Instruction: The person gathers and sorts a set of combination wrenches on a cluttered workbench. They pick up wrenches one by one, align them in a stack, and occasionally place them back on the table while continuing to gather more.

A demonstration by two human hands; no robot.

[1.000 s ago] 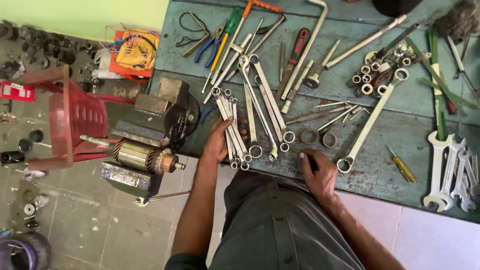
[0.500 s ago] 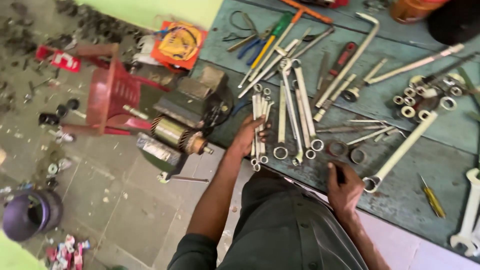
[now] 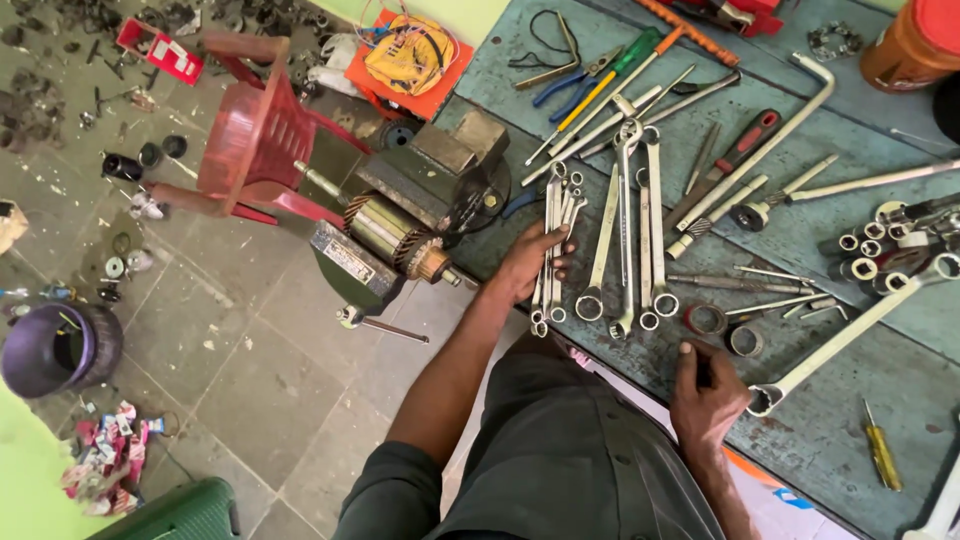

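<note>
My left hand (image 3: 522, 268) rests on a bundle of slim wrenches (image 3: 552, 250) near the front left edge of the blue-green table (image 3: 900, 350), its fingers (image 3: 556, 240) spread loosely over their shafts, not closed around them. My right hand (image 3: 706, 395) lies at the table's near edge, fingers curled narrowly on a small dark object I cannot identify. Just right of the bundle lie longer ring spanners (image 3: 648, 240) and two small rings (image 3: 720, 330). A long open-ended spanner (image 3: 850, 335) slants away beside my right hand. Off the table's left edge stand a motor rotor (image 3: 400, 240) and a red plastic chair (image 3: 255, 130). Beyond, a flat orange packet (image 3: 410, 62) carries a yellow label; a small red box (image 3: 158, 50) lies on the floor (image 3: 250, 380).
</note>
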